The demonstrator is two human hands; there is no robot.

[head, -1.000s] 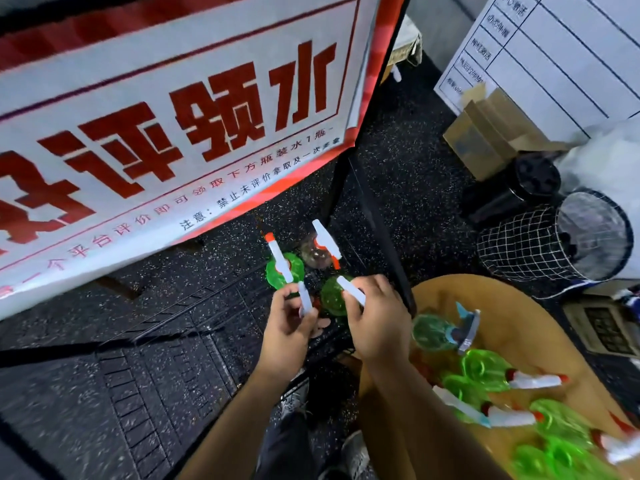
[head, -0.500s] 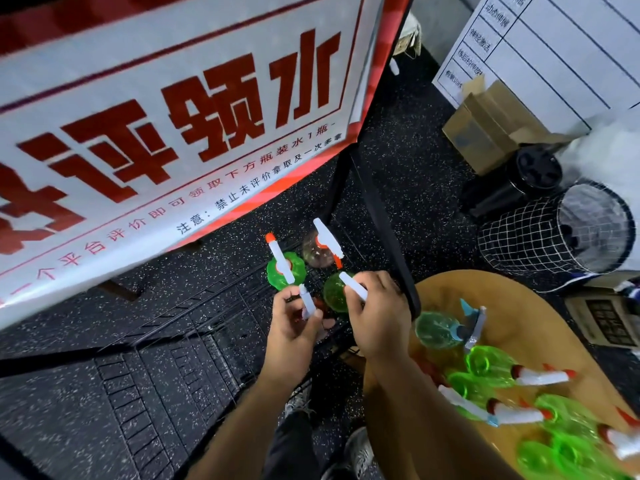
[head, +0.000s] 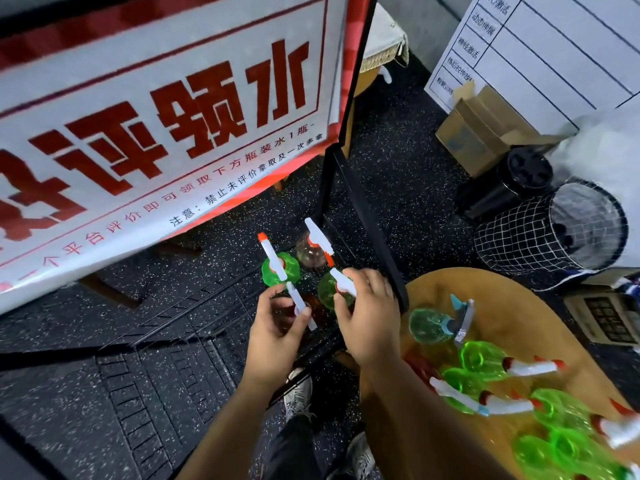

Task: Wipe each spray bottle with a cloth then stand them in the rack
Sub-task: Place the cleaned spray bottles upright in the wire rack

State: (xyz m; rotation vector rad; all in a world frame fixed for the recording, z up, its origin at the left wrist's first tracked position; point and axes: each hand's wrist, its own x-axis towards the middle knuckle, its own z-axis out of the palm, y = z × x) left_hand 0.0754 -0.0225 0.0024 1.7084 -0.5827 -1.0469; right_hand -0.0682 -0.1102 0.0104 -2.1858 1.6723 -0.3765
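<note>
A black wire rack [head: 180,327] stands below me. On its right end stand a green spray bottle [head: 280,268], a clear one [head: 310,249], a green one [head: 329,291] under my right hand and a clear one [head: 298,304] under my left hand. My left hand [head: 277,327] pinches the white head of its bottle. My right hand [head: 367,313] grips the top of the green one. Several more green bottles [head: 481,362] lie on the round wooden table [head: 519,299] at right. No cloth shows.
A large red-and-white banner [head: 156,116] hangs over the rack's back. A black post [head: 367,216] runs between rack and table. A wire-mesh bin [head: 554,230], a black canister [head: 519,178], cardboard boxes [head: 481,133] and a whiteboard [head: 561,43] sit at right. My shoes [head: 298,393] show below.
Both hands stay on the two front bottles in the rack with barely any shift. The camera has tilted a little.
</note>
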